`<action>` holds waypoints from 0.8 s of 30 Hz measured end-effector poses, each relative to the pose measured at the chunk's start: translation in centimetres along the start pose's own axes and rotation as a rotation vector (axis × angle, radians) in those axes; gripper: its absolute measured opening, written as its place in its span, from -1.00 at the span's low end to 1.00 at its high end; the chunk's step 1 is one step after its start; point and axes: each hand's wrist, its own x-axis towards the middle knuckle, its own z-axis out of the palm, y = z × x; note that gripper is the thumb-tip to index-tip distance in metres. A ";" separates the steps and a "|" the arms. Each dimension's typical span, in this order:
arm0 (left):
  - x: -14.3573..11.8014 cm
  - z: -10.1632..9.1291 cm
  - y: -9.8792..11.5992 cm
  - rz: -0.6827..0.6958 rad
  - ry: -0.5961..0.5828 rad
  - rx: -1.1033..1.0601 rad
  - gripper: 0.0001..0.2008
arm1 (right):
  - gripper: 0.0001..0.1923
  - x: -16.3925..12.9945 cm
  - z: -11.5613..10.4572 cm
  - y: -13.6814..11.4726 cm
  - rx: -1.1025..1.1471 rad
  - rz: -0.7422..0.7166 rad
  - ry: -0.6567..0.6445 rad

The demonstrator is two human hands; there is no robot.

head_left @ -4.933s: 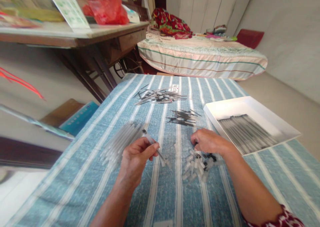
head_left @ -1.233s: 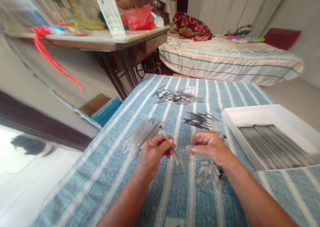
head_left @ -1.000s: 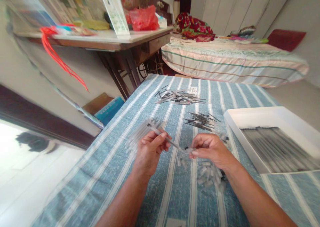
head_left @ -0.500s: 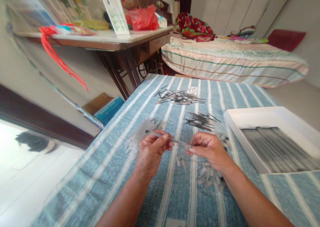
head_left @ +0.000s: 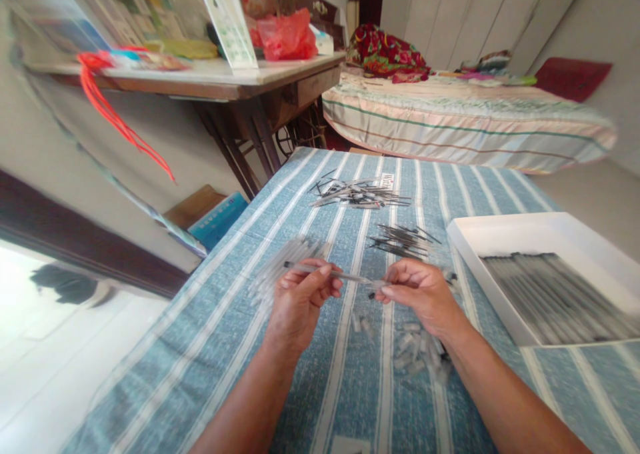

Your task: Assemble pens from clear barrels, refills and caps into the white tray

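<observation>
My left hand (head_left: 303, 297) is closed round a pen (head_left: 305, 267) with a translucent barrel and a black end pointing left. At the pen's tip my right hand (head_left: 417, 294) pinches a small clear pen cap (head_left: 377, 284), partly hidden by the fingers. A small black piece shows under the right fingertips. Beneath my right wrist lies a heap of translucent pen caps (head_left: 415, 351). Just beyond my left hand, clear pen barrels (head_left: 273, 267) lie side by side. Dark thin refills (head_left: 403, 242) are piled past my right hand.
On the right, a white box (head_left: 505, 224) holds a row of dark-filled pens (head_left: 555, 294). A mixed pile of pen parts (head_left: 357, 194) lies farther back on the striped tablecloth (head_left: 240, 374). A wooden desk (head_left: 215, 87) stands at left, a bed (head_left: 465, 121) behind.
The pen has shifted slightly left with my left hand. My right fingertips have moved a little, and the black piece below them now shows.
</observation>
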 end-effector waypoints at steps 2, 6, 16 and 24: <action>0.1 0.0 0.1 0.007 0.012 -0.005 -0.87 | -0.82 0.0 -0.1 0.1 -0.005 -0.005 0.003; 0.1 0.1 0.3 0.018 0.028 -0.006 -0.87 | -0.83 0.0 -0.1 0.0 -0.009 -0.008 -0.004; -0.1 0.3 0.0 -0.001 -0.015 0.019 -0.88 | -0.80 0.0 0.2 0.0 -0.026 -0.003 0.013; -0.2 0.4 -0.3 -0.062 -0.025 0.034 -0.88 | -0.77 -0.2 0.9 0.0 -0.022 0.021 0.042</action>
